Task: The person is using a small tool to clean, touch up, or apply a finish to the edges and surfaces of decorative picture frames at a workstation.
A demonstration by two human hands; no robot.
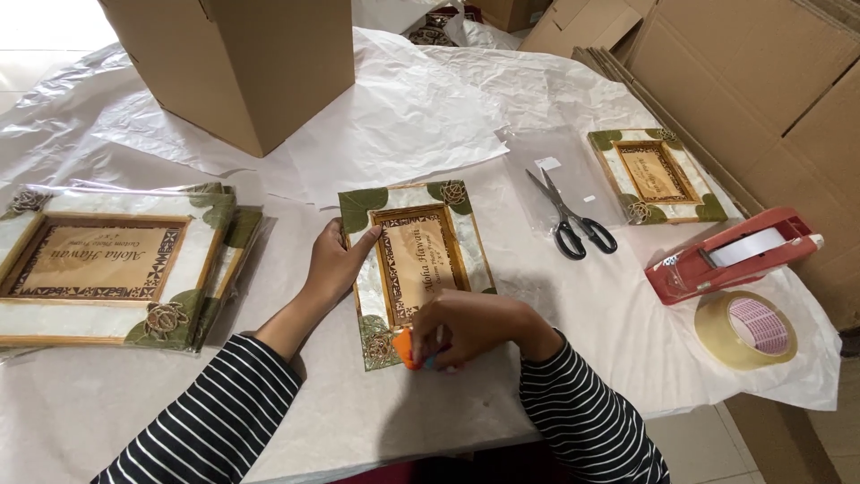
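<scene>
A picture frame (417, 204) with a pearly face, green leaf corners and a wooden inner border lies flat in front of me on white paper. My left hand (333, 264) rests on its left edge, fingers against the border, steadying it. Over the frame's near edge, my right hand (470, 327) is closed around a small orange tool (404, 348) whose shape I cannot make out. Both arms wear black-and-white striped sleeves.
Several similar frames in clear wrap (107, 264) are stacked at the left. A smaller frame (656, 175), black-handled scissors (569, 220), a red tape dispenser (730, 255) and a tape roll (745, 329) lie at the right. A cardboard box (242, 63) stands behind; flattened cartons (761, 72) are far right.
</scene>
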